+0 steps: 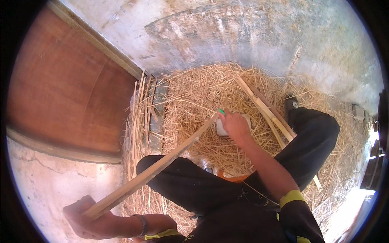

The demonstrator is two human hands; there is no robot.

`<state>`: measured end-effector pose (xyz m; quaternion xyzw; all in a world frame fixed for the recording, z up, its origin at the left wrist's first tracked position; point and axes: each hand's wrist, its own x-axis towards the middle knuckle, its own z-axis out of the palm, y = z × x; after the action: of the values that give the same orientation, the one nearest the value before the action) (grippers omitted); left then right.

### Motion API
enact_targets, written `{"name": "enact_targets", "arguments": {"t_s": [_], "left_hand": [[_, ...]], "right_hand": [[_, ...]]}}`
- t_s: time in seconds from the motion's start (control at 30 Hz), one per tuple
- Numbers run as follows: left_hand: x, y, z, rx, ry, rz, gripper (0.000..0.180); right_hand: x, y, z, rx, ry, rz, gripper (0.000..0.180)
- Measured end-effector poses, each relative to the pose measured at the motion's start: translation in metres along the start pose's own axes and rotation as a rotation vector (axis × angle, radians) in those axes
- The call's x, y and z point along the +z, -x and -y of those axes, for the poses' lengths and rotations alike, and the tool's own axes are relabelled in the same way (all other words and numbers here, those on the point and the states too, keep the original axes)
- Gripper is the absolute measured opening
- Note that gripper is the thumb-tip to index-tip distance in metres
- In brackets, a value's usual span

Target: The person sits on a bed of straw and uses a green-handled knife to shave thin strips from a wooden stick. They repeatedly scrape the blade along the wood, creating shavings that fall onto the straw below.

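Observation:
A long split bamboo strip (160, 165) slants across my lap, from the lower left up to the middle. Its near end is gripped in my left hand (87, 220), fingers wrapped round it. At the far end, my right hand (237, 126) is closed round a small tool with a green handle (221, 111); its blade or tip is hidden. The tool is against or very close to the strip's end. Just under my right hand, a pale block (245, 120) rests on the shavings, partly covered by the hand.
Straw-like shavings (194, 87) cover the floor before me. Split bamboo lengths (265, 108) lean near my right knee. Thin strips (139, 117) are piled at the left, by a brown door (73, 85). A stained wall (243, 36) closes the far side. Something orange (233, 177) shows beneath me.

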<state>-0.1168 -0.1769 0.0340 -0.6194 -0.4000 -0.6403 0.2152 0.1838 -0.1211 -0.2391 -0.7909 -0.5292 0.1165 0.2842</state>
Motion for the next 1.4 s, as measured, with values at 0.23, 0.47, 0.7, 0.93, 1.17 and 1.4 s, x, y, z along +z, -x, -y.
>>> {"name": "enact_targets", "arguments": {"t_s": [0.23,0.47,0.7,0.93,1.17,1.4], "left_hand": [[-0.003,-0.026,0.008,-0.357,0.07,-0.065,0.026],[0.005,-0.069,0.025,0.077,-0.503,-0.081,0.032],[0.037,-0.089,-0.026,-0.163,-0.411,-0.157,0.029],[0.059,-0.058,-0.017,-0.191,0.176,-0.017,0.024],[0.069,-0.05,-0.016,-0.273,0.13,0.164,0.024],[0.058,-0.049,-0.001,-0.201,0.075,0.094,0.024]], "right_hand": [[-0.048,0.023,0.025,0.041,-0.284,0.088,0.04],[-0.088,0.087,0.062,-0.206,-0.514,0.063,0.031],[-0.061,0.068,0.065,-0.015,-0.381,0.157,0.033],[-0.027,0.044,0.044,-0.02,-0.148,0.158,0.044],[0.023,0.021,0.018,0.034,-0.073,0.224,0.044],[0.092,0.023,-0.05,0.166,0.188,0.105,0.037]]}}
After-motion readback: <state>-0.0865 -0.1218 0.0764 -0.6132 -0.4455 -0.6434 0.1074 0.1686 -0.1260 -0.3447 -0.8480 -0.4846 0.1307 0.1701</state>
